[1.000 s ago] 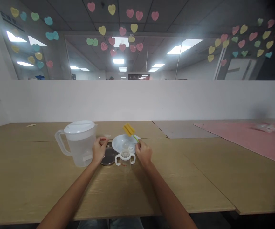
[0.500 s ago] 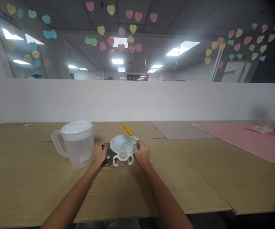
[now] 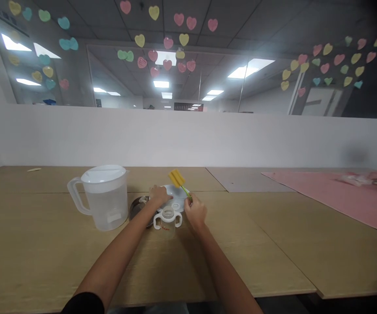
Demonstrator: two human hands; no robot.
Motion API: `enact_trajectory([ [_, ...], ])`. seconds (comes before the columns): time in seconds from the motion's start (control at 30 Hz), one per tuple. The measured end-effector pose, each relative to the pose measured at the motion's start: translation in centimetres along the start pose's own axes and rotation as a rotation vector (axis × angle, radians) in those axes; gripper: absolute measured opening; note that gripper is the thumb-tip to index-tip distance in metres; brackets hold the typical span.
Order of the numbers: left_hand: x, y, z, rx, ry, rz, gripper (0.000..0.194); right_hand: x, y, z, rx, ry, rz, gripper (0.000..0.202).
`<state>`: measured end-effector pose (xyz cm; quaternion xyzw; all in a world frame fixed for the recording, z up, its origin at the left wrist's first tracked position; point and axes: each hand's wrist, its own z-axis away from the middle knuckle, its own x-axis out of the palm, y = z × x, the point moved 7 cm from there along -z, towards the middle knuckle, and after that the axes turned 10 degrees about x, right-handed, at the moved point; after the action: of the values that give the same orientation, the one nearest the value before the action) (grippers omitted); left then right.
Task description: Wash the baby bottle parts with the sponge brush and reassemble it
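My right hand (image 3: 195, 211) is closed around the green handle of a brush with a yellow sponge head (image 3: 177, 178), held up at the right of a white bowl (image 3: 180, 195). My left hand (image 3: 159, 194) reaches over the bowl's left side; its fingers point into the bowl, and what they touch is too small to tell. In the bowl lie small clear and white parts (image 3: 175, 205). A clear bottle (image 3: 168, 225) with a white two-handled ring stands upright and open in front of the bowl. Behind my left forearm, a round dark metal dish (image 3: 136, 208) is partly hidden.
A large clear pitcher (image 3: 107, 198) with a white lid and some liquid stands at the left. A pink cloth (image 3: 332, 194) with wrapped items covers the right side of the wooden table (image 3: 256, 244). A small flat piece (image 3: 34, 169) lies at the far left.
My left hand has moved right from the metal dish to over the bowl, uncovering part of the dish. My right hand and the brush have barely moved.
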<state>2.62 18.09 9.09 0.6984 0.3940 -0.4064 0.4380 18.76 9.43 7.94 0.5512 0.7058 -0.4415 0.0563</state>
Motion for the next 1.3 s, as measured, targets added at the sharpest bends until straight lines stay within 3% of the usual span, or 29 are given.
enact_trajectory([
  [0.1, 0.6, -0.7, -0.2, 0.0, -0.042, 0.082, 0.029, 0.0, 0.0, 0.0, 0.0, -0.008, 0.004, 0.024],
  [0.17, 0.0, -1.6, -0.3, -0.002, -0.02, 0.148, 0.029, 0.0, -0.1, 0.0, 0.008, -0.015, 0.002, 0.023],
  [0.37, -4.8, -3.0, -0.3, 0.085, 0.145, 0.415, 0.039, 0.0, 0.0, 0.0, 0.044, -0.018, -0.002, 0.024],
  [0.5, -7.4, -2.1, 0.1, 0.159, 0.235, 0.746, 0.047, 0.4, -0.5, 0.4, -0.048, -0.017, -0.024, 0.027],
  [0.6, -8.2, -0.9, 0.6, 0.213, 0.287, 0.953, 0.05, 0.5, -0.8, 0.8, -0.145, 0.026, -0.051, 0.03],
  [0.77, -8.2, 1.7, 1.6, 0.39, 0.195, 0.726, 0.044, 0.5, -1.1, 1.2, -0.293, 0.139, -0.023, 0.031],
  [0.97, -9.3, 3.3, 3.0, 0.568, 0.031, 0.712, 0.047, 0.3, -0.7, 1.1, -0.378, 0.183, -0.018, 0.039],
  [1.07, -10.0, 2.8, 3.3, 0.489, 0.031, 0.55, 0.047, 0.4, -1.1, 1.4, -0.461, 0.164, -0.013, 0.041],
  [1.17, -10.9, 1.8, 3.7, 0.361, 0.117, 0.278, 0.057, 0.3, -1.9, 1.9, -0.553, 0.155, 0.01, 0.043],
  [1.23, -11.6, 1.5, 4.1, 0.369, 0.182, 0.182, 0.059, 0.0, -2.2, 1.9, -0.555, 0.179, 0.015, 0.043],
  [1.3, -12.2, 1.5, 4.4, 0.461, 0.197, 0.175, 0.051, -0.3, -2.2, 1.8, -0.526, 0.209, 0.013, 0.042],
])
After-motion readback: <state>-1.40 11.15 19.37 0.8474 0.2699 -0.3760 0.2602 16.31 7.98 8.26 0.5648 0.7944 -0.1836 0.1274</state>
